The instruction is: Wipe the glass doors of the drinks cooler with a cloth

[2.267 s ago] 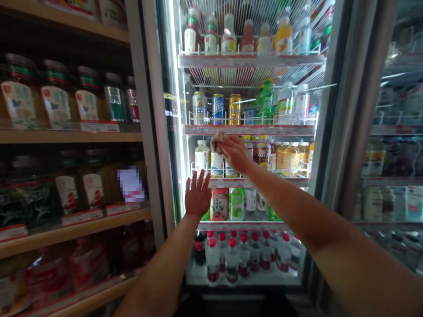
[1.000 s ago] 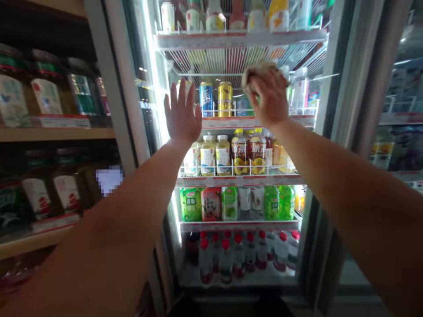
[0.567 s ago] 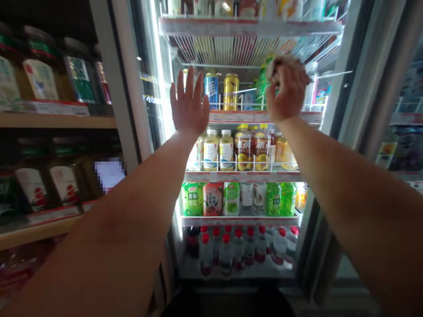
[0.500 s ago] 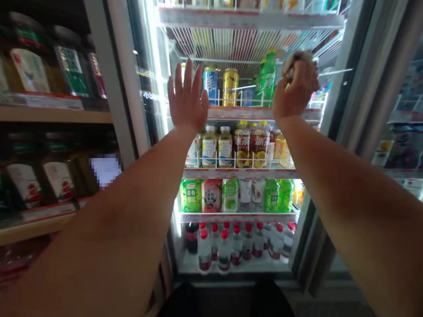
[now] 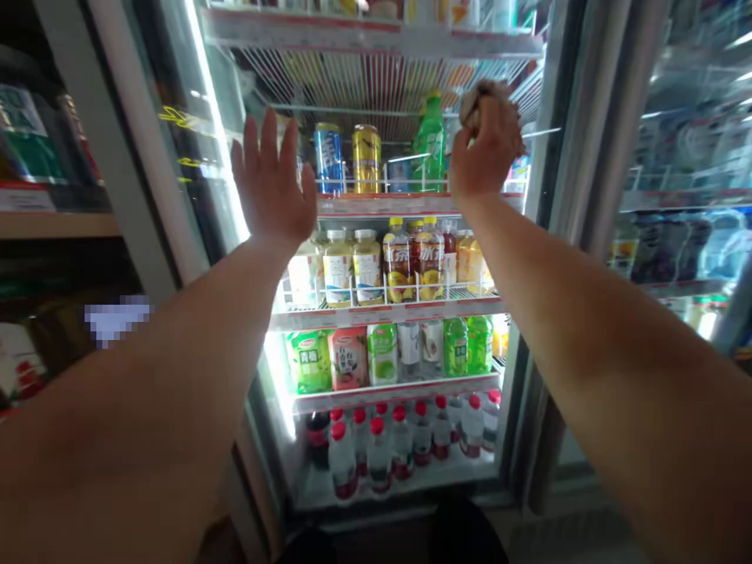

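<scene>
My left hand [image 5: 271,184] is raised with its fingers spread, palm toward the glass door [image 5: 352,207] of a lit drinks fridge. Whether the palm touches the glass is not clear. Higher up on the right, my right hand [image 5: 482,153] is closed around a crumpled greyish-brown cloth [image 5: 505,117], held at the glass. Behind the door, between the two hands, stand a blue can [image 5: 327,157], a gold can [image 5: 366,159] and a green bottle [image 5: 432,141].
Lower fridge shelves hold iced tea bottles [image 5: 399,262], green drink bottles [image 5: 309,360] and several red-capped clear bottles [image 5: 379,454]. A grey door frame [image 5: 579,157] runs up the right side. At the left is a wooden shelf [image 5: 59,225] with jars.
The view has turned to the right and tilted slightly, so the fridge appears further left. Both hands keep nearly the same places before the glass, and the cloth stays in my right hand.
</scene>
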The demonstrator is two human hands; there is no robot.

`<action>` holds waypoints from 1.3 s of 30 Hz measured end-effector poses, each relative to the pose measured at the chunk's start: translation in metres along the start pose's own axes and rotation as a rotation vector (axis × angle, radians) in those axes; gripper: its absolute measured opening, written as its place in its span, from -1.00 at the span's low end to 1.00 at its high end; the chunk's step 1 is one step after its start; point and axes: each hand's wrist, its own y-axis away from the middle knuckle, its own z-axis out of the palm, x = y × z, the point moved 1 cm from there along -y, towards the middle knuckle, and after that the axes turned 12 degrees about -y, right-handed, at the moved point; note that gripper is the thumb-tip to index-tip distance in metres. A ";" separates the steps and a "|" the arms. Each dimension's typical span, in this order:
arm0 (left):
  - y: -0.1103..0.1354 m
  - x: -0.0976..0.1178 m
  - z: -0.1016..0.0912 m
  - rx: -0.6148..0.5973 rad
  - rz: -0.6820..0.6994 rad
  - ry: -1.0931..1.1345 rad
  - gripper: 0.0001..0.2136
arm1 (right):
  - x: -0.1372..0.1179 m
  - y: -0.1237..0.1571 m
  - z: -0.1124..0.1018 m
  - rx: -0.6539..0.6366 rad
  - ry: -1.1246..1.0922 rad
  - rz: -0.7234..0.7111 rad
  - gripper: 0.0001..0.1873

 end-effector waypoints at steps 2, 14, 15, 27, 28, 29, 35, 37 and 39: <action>0.001 0.000 -0.003 0.002 -0.006 0.012 -0.41 | 0.009 0.001 -0.004 -0.028 -0.013 -0.090 -0.56; -0.050 -0.030 -0.016 0.035 -0.037 0.121 -0.32 | 0.010 0.029 -0.022 -0.190 -0.029 -0.339 -0.57; -0.048 -0.028 -0.016 0.017 -0.043 0.097 -0.33 | 0.009 0.027 -0.022 -0.197 -0.026 -0.337 -0.57; -0.036 -0.018 -0.024 -0.046 -0.078 0.067 -0.33 | -0.093 -0.012 0.045 -0.173 -0.058 -0.146 -0.48; -0.036 -0.019 -0.024 -0.030 -0.067 0.043 -0.34 | -0.101 -0.010 0.047 -0.229 -0.075 -0.226 -0.51; -0.036 -0.020 -0.024 -0.013 -0.058 0.017 -0.35 | -0.107 -0.010 0.047 -0.277 -0.094 -0.302 -0.53; -0.062 -0.030 -0.041 0.040 -0.060 -0.043 -0.48 | -0.088 -0.060 0.060 -0.246 -0.224 -0.390 -0.64; -0.079 -0.031 -0.046 0.129 -0.060 -0.098 -0.51 | -0.078 -0.073 0.065 -0.109 -0.256 -0.277 -0.62; -0.093 -0.031 -0.046 0.221 -0.054 -0.141 -0.50 | -0.076 -0.071 0.065 -0.057 -0.227 -0.270 -0.59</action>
